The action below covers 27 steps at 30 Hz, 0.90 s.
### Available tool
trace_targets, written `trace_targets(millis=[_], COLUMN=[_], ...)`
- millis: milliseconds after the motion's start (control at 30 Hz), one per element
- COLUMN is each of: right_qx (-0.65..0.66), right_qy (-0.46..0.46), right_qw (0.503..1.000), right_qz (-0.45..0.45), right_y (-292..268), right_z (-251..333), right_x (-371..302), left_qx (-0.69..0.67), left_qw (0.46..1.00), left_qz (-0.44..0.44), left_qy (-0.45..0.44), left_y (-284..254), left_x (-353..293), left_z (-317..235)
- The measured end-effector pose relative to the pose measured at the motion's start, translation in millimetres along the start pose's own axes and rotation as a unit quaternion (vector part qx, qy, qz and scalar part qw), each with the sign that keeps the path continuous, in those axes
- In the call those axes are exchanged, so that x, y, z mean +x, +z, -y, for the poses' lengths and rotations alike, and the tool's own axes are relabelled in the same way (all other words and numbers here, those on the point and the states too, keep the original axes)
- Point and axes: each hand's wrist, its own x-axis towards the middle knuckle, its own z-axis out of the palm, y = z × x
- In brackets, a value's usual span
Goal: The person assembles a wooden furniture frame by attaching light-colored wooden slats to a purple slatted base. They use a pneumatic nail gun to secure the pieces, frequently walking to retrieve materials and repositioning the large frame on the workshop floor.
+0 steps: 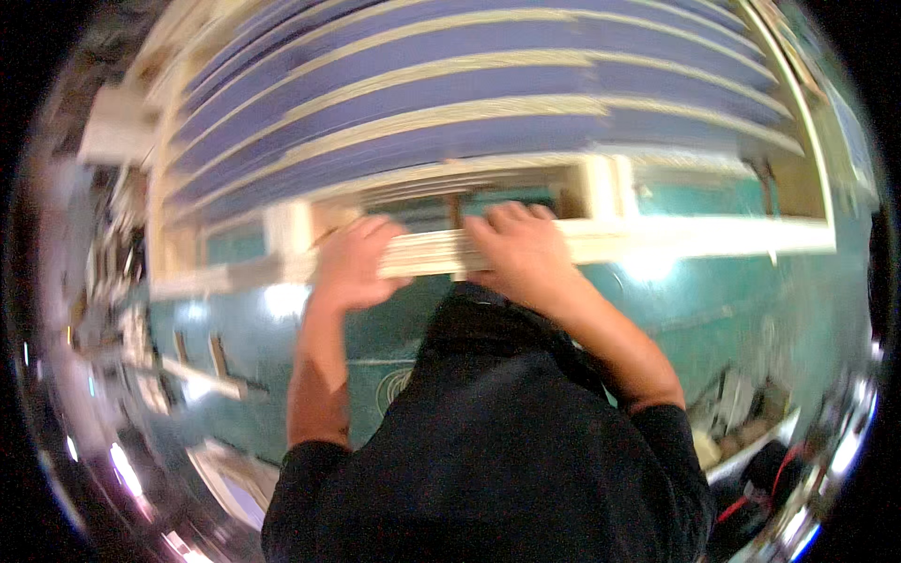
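Note:
Before me lies a large pale wooden frame (821, 188), with long blue-purple panels (450, 83) set in rows between light wood strips. My left hand (357, 266) is closed over the near wooden rail (694, 242), left of its middle. A short way along the same rail, my right hand (519, 249) grips it too, fingers over the far side and thumb on the near side. Between the hands the wood shows fine layered lines; whether these are stacked strips or one piece I cannot tell. Motion blurs the frame. The fingertips are partly hidden behind the rail.
Green floor (732, 310) shows under and around the frame. Wooden pieces (202, 375) lie at the left, and a framed panel (230, 483) is at the lower left. A bin of scraps (746, 413) stands at the lower right. Blurred clutter lines the left side.

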Motion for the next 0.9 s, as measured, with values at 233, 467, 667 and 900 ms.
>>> trace_targets(millis=[233,467,667,900], right_qx=[-0.04,-0.006,-0.036,-0.034], right_qy=[0.037,-0.021,0.01,-0.013], right_qw=[0.998,1.0,0.999,0.999], right_qz=[-0.007,0.01,0.003,-0.022], right_y=[-23.3,-8.2,-9.9,-4.9], right_z=[-22.5,-20.0,-8.2,-3.3], right_x=[-22.2,-11.1,-11.2,-4.5], left_qx=[0.058,0.043,0.021,0.035], left_qw=[0.998,0.997,1.0,0.999], left_qz=[0.016,0.019,-0.013,-0.019], left_qy=[0.034,-0.053,-0.013,-0.027], left_y=[-1.6,-3.7,-0.4,-0.5], left_x=[33.3,13.1,6.1,-3.7], left_z=[-22.5,-34.7,-15.5,-5.9])
